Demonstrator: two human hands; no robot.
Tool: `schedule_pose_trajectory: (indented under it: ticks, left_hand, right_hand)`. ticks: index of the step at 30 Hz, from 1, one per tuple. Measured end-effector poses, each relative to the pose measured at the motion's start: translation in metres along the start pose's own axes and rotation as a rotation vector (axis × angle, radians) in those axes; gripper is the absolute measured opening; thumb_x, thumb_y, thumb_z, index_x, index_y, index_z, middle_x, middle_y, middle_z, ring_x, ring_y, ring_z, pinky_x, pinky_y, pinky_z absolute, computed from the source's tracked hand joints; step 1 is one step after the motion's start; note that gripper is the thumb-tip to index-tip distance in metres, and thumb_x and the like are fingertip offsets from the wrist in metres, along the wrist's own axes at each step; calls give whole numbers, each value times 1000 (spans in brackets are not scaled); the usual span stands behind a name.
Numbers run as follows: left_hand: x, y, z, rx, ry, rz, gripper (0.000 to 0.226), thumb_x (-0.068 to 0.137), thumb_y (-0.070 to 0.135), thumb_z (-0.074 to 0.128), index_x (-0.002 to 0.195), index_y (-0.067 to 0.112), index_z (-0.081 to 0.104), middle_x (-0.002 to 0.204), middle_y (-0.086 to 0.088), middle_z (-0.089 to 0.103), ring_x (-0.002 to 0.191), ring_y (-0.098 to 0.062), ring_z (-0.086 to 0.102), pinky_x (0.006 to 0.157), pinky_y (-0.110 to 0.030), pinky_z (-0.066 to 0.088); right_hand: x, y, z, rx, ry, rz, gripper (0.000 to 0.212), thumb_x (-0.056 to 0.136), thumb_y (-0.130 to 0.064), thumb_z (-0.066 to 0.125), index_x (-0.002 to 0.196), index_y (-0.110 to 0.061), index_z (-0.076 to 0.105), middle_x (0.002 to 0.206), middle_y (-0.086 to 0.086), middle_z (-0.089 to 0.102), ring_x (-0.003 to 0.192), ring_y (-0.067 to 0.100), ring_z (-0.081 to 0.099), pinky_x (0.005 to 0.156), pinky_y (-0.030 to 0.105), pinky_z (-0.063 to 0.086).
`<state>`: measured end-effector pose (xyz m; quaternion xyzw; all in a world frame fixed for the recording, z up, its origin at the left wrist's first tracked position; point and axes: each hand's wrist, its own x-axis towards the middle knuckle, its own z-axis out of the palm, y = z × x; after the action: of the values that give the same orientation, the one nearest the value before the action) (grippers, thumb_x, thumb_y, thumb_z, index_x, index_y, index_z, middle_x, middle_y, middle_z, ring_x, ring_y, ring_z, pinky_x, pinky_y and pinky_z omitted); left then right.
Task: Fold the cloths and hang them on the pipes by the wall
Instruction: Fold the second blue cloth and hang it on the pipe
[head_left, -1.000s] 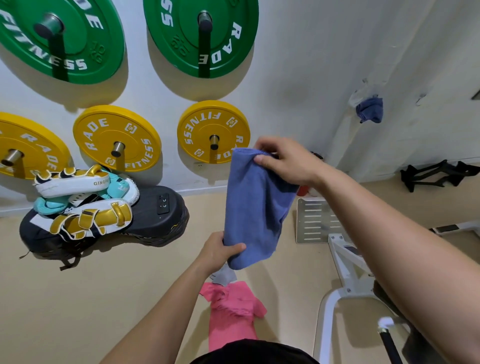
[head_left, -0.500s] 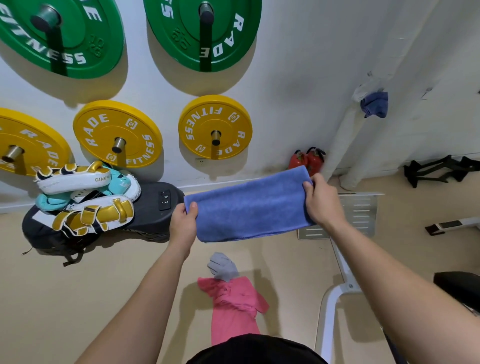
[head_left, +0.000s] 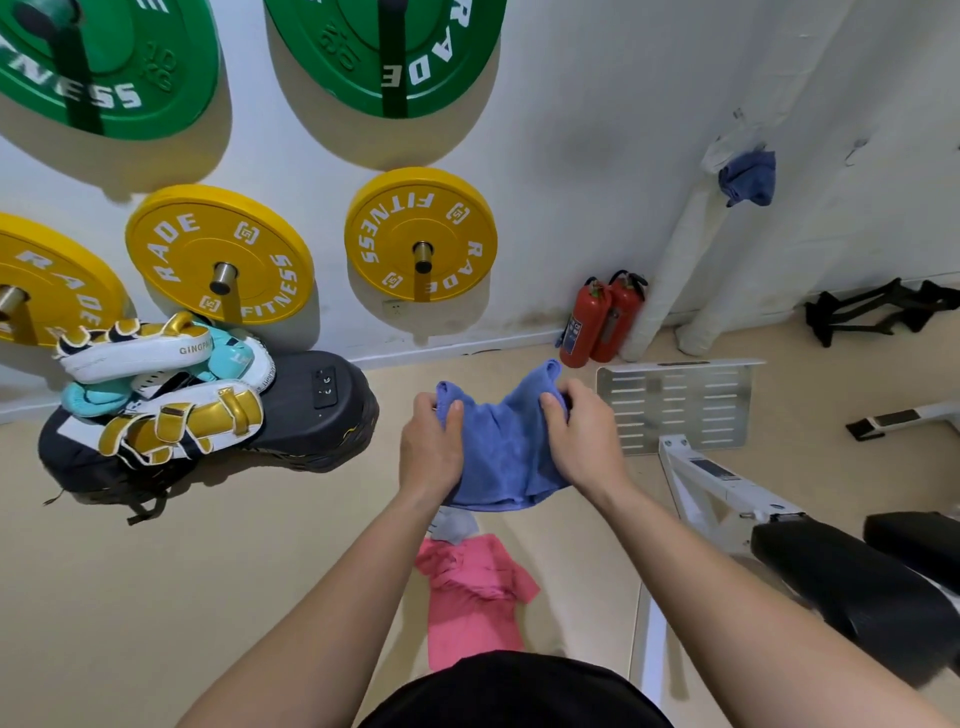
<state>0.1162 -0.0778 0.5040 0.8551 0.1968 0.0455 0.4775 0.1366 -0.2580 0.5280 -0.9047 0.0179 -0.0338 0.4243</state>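
The white wall (head_left: 597, 156) carries the two white pipes (head_left: 675, 270), which run slanted down to the beige floor (head_left: 208, 571). Far to the left of the pipes, green weight plates (head_left: 395, 47) hang high on the wall, with yellow weight plates (head_left: 421, 234) under them. Below and to the right of the pipes stands a bench (head_left: 852, 587) with black padding, and a perforated metal plate (head_left: 675, 400) lies just in front of the pipes' foot. Far left of the pipes, a black pad (head_left: 311, 410) lies on the floor with boxing mitts (head_left: 176, 415) on top of it.

The blue cloth (head_left: 504, 452) is in the air, left of the pipes' foot and nearer to the person. The left hand (head_left: 428, 447) and the right hand (head_left: 587, 441) each grip one upper corner with curled fingers, and the cloth sags between them. Under it, a pink cloth (head_left: 472, 597) and a grey cloth (head_left: 454, 525) lie on the floor.

Two red fire extinguishers (head_left: 592, 322) stand touching the left pipe. A small blue cloth (head_left: 748, 176) hangs high on the pipes.
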Motion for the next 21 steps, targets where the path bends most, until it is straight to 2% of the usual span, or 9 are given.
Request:
schedule_pose_trajectory:
  ticks: [3, 6, 8, 10, 13, 16, 19, 21]
  left_hand:
    - [-7, 9, 11, -39, -60, 10, 20, 101, 33, 49, 96, 13, 49, 80, 2, 57, 74, -21, 52, 60, -31, 32]
    - [-9, 12, 19, -68, -113, 11, 16, 100, 29, 52, 106, 14, 55, 84, 4, 60, 77, -17, 55, 61, -26, 35]
    - [-10, 13, 23, -93, -144, 1, 16, 99, 26, 54, 110, 16, 58, 83, 10, 60, 75, -9, 57, 59, -14, 37]
    - [-10, 13, 24, -112, -158, -8, 15, 98, 24, 55, 110, 17, 60, 82, 13, 59, 73, -3, 57, 59, -9, 38]
    - [-9, 10, 21, -101, -152, -5, 16, 98, 25, 54, 110, 18, 64, 86, 9, 61, 77, -13, 57, 63, -18, 37]
    - [-5, 5, 17, -109, -141, -13, 14, 100, 26, 51, 101, 22, 64, 88, 9, 64, 77, -12, 58, 63, -14, 38]
    - [-4, 4, 11, -204, -147, -74, 23, 100, 40, 52, 90, 22, 62, 82, 10, 63, 74, -8, 57, 64, -20, 39]
    - [-3, 1, 6, -277, -167, -111, 26, 93, 47, 61, 92, 21, 61, 80, 10, 61, 72, -6, 58, 66, -23, 42]
  right_hand:
    - [-7, -6, 15, 13, -64, -6, 16, 96, -27, 52, 82, -18, 54, 74, -5, 58, 74, 21, 55, 67, 37, 44]
    - [-9, -10, 25, 36, -95, 16, 14, 94, -29, 57, 85, -19, 58, 74, -7, 60, 70, 17, 55, 64, 32, 41]
    - [-9, -12, 29, 57, -104, 47, 11, 92, -30, 60, 85, -21, 58, 74, -9, 61, 65, 10, 54, 59, 25, 36]
    - [-9, -13, 31, 89, -114, 79, 9, 91, -31, 62, 87, -23, 59, 74, -10, 61, 63, 3, 54, 56, 18, 35]
    - [-8, -13, 31, 110, -163, 94, 7, 89, -31, 65, 90, -25, 61, 73, -12, 61, 62, 1, 54, 60, 21, 37]
    - [-8, -13, 34, 89, -231, 63, 6, 86, -29, 64, 91, -27, 67, 74, -13, 63, 60, 1, 53, 63, 24, 41]
    - [-11, -16, 34, 109, -333, 15, 26, 85, -20, 53, 100, -28, 73, 79, -11, 65, 58, 2, 51, 62, 24, 43]
    - [-13, -17, 35, 136, -429, -27, 35, 83, -12, 47, 101, -27, 73, 81, -7, 64, 64, 4, 54, 62, 24, 43]
